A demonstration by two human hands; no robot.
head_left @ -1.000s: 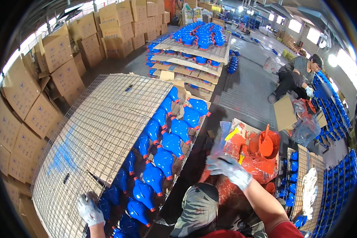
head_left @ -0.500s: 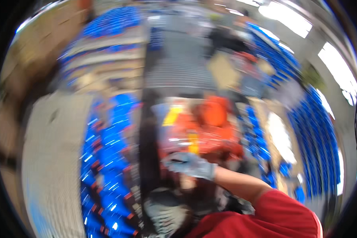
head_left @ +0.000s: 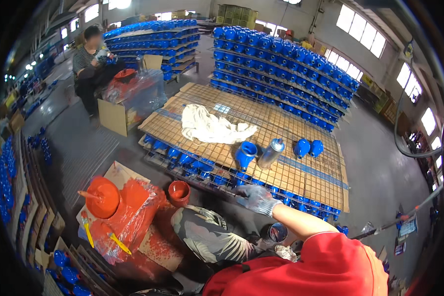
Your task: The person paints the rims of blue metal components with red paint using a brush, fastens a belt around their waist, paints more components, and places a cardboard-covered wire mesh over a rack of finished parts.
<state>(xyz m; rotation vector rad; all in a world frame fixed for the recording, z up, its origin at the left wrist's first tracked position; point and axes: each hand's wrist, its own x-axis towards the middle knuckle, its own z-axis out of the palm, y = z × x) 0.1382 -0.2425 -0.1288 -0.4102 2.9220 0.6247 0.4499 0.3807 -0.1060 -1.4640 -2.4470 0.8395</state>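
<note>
My right hand (head_left: 258,199), in a grey work glove with dark stains, reaches out at the near edge of a wire-mesh rack (head_left: 209,176). Its fingers point left, loosely apart, with nothing visible in them. Beyond it on the cardboard-covered rack top stand a blue, open-mouthed casting (head_left: 245,155) and a grey cylindrical can (head_left: 271,153) with a blue top. Two smaller blue castings (head_left: 309,148) sit farther right, and a crumpled white cloth (head_left: 209,125) lies to the left. My left hand is out of view.
At left, a red-smeared, plastic-covered stand holds a red bucket (head_left: 102,197) and two yellow-handled brushes (head_left: 117,241). A red paint pot (head_left: 179,193) stands beside my knee. Stacked racks of blue castings (head_left: 281,74) rise behind. A person (head_left: 90,64) works at far left.
The view has swung from the red-smeared stand to the mesh rack and sharpened. The stand now lies at left, and my gloved right hand is now at the rack's edge.
</note>
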